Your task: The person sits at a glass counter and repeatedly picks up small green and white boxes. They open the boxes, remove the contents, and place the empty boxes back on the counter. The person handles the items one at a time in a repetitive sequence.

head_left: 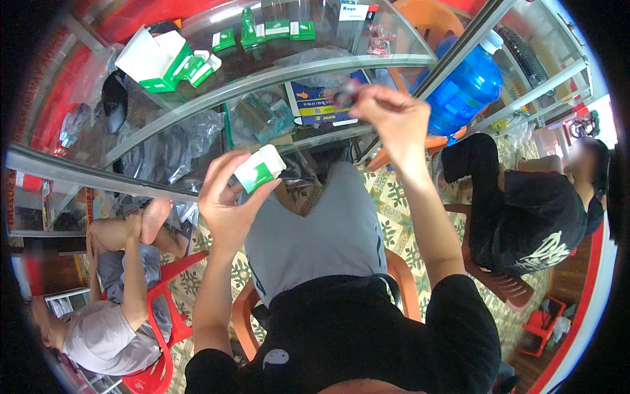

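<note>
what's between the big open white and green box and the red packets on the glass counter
Small green boxes, several in a rough row, as the head view shows.

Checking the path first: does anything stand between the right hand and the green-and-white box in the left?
Nothing visible stands between the right hand, with its blurred item, and the green-and-white box in the left hand. The glass counter shows behind the gap, seemingly below both hands.

The person's left arm [213, 289] points forward, and the left hand [231, 196] is curled in a hold, its thumb [261, 197] across from its fingers [218, 172]. The right arm [430, 223] reaches farther out, the right hand [395, 121] turned left, its fingertips bent in a pinch.
</note>
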Demonstrator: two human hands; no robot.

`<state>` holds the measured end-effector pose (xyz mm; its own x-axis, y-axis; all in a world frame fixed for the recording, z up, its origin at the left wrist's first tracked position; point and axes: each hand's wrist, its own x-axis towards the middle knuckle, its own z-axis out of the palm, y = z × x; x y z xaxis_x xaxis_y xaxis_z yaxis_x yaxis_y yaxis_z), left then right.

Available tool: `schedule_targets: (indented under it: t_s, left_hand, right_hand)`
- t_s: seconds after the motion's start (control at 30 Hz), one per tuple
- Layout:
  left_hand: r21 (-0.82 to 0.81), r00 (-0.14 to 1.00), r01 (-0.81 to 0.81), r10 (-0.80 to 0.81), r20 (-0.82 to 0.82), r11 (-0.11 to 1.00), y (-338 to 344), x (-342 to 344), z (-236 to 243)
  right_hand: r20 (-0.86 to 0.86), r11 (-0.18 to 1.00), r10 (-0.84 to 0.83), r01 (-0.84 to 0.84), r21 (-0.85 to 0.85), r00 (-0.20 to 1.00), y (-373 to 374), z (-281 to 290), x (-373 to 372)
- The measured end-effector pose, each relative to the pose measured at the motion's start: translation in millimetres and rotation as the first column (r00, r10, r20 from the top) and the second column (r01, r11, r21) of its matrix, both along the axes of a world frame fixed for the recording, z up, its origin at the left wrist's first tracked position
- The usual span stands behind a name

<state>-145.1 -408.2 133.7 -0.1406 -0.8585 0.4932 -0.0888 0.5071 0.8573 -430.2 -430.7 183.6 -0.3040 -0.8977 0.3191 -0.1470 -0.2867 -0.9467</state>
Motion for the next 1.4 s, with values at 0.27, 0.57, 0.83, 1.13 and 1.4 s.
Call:
schedule_targets:
  t_s: [0.27, 0.57, 0.83, 1.13, 1.4]
  left_hand:
    - [0.05, 1.0, -0.013, 0.011, 0.025, 0.999, 3.5, 5.2, -4.3]
    - [0.068, 0.995, -0.098, 0.098, -0.01, 0.993, 2.7, 20.8, -1.7]
    - [-0.286, 0.881, -0.313, 0.389, 0.27, 0.906, -41.8, 36.7, 40.1]
    - [-0.56, 0.62, -0.23, 0.563, 0.546, 0.796, -124.0, 48.8, 46.4]
    - [-0.638, 0.543, -0.324, 0.69, 0.479, 0.698, -115.4, 39.4, 50.7]
  right_hand:
    - [-0.482, 0.665, -0.694, 0.222, -0.713, 0.535, -107.2, 11.0, -60.2]
    - [-0.877, 0.909, -0.404, 0.005, -0.417, 0.262, -123.0, 13.1, -75.0]
    - [-0.811, 0.862, -0.457, -0.043, -0.505, 0.365, -95.3, 27.7, -41.5]
    - [-0.828, 0.89, -0.293, -0.181, -0.419, 0.477, -80.5, 22.8, -8.0]
    - [-0.861, 0.971, -0.135, -0.109, -0.215, 0.49, -109.9, 36.6, 6.0]
